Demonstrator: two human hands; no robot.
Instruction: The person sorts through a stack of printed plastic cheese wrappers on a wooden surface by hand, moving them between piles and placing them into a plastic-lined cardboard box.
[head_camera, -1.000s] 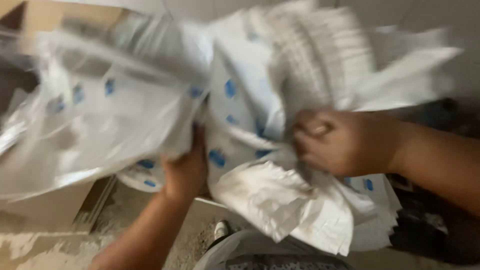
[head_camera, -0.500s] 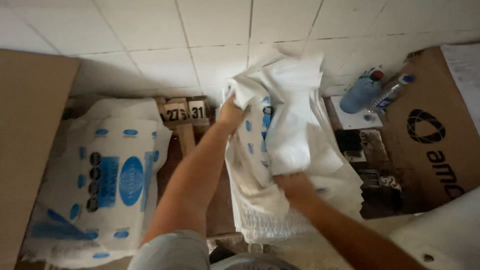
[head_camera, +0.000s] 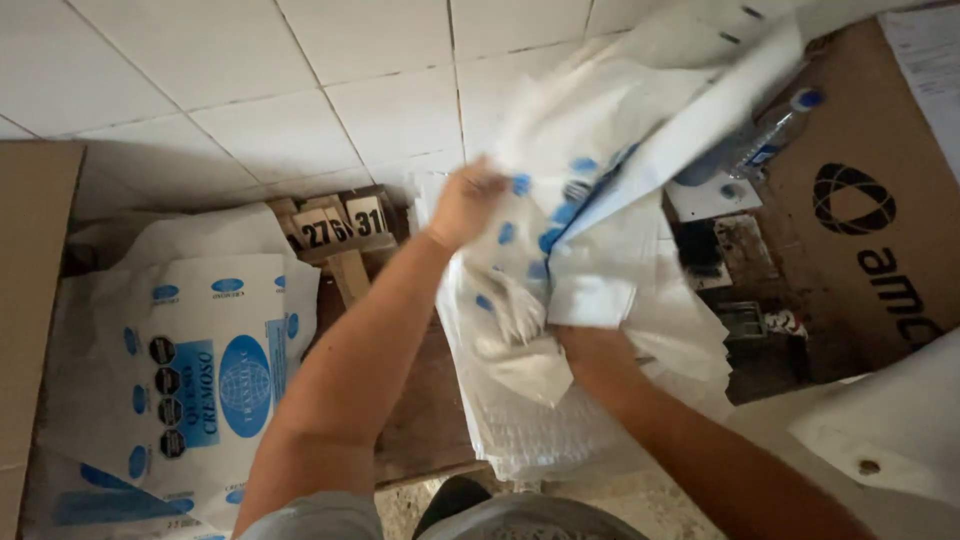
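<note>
A bundle of white woven sacks with blue dots (head_camera: 600, 200) hangs in front of me, held up against a white tiled wall. My left hand (head_camera: 462, 200) grips the bundle's upper left edge. Lower down, my right hand (head_camera: 588, 345) clutches a folded part of the sacks from below. The sacks' top part fans out blurred toward the upper right. Loose ends of the bundle (head_camera: 540, 430) droop toward the floor.
A stack of flat white sacks with blue print (head_camera: 190, 370) lies at the left beside a cardboard box (head_camera: 30, 300). Small wooden number plates (head_camera: 330, 225) lean on the tiled wall (head_camera: 250, 90). A plastic bottle (head_camera: 775, 135) and a large printed carton (head_camera: 870, 220) stand at the right.
The view has steadied from a close blur of sacks. Both hands have lifted the bundle higher, and its top now swings up toward the right.
</note>
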